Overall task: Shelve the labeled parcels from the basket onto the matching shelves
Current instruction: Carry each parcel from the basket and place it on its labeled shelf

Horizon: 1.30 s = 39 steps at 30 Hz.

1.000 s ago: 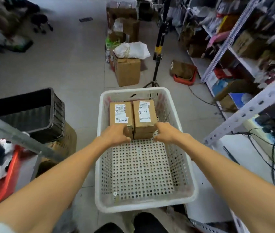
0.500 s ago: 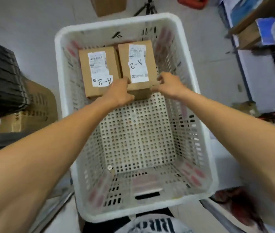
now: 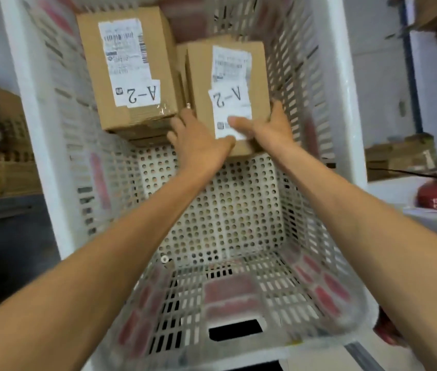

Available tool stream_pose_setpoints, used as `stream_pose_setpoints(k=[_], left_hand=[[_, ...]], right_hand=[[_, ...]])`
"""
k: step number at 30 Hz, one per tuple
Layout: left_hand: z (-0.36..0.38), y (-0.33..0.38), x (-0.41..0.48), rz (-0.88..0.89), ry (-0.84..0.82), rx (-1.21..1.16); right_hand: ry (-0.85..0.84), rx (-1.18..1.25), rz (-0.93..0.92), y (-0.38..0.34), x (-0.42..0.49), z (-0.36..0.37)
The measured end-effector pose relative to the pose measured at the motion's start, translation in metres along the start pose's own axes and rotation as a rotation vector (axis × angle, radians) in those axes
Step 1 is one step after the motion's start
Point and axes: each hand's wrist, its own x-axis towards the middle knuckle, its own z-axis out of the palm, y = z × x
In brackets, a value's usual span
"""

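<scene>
Both hands grip the right-side A-2 parcel (image 3: 201,76) at the 12 o'clock end of the white basket (image 3: 345,108). The left hand (image 3: 201,145) curls round its near-left corner. The right hand (image 3: 268,129) has its thumb on the label and its fingers round the right side. The second A-2 parcel (image 3: 129,68) lies at 10 o'clock from the left hand.

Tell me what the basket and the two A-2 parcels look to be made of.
Basket: apparently moulded plastic, white, slightly glossy; walls slotted, floor punched with round holes. Left parcel and right parcel: brown matte corrugated cardboard by the look, layered edges showing, with white paper labels.
</scene>
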Motion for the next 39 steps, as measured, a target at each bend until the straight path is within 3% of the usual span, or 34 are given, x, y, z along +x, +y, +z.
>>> stream_pose_setpoints(k=[5,16,24,39], left_hand=[[0.009,-0.039,-0.005,-0.052,-0.106,-0.320],[-0.008,-0.062,-0.035,0.091,-0.263,-0.407],[-0.055,-0.055,-0.084,0.235,-0.266,-0.403],[-0.207,-0.030,-0.233,0.612,-0.253,-0.381]], right_hand=[[-0.069,0.068,0.021,0.031,-0.011,-0.004],[-0.150,0.159,-0.108,0.062,-0.056,-0.013],[-0.203,0.048,-0.298,0.020,-0.117,-0.032],[0.010,0.108,-0.570,-0.068,-0.331,-0.058]])
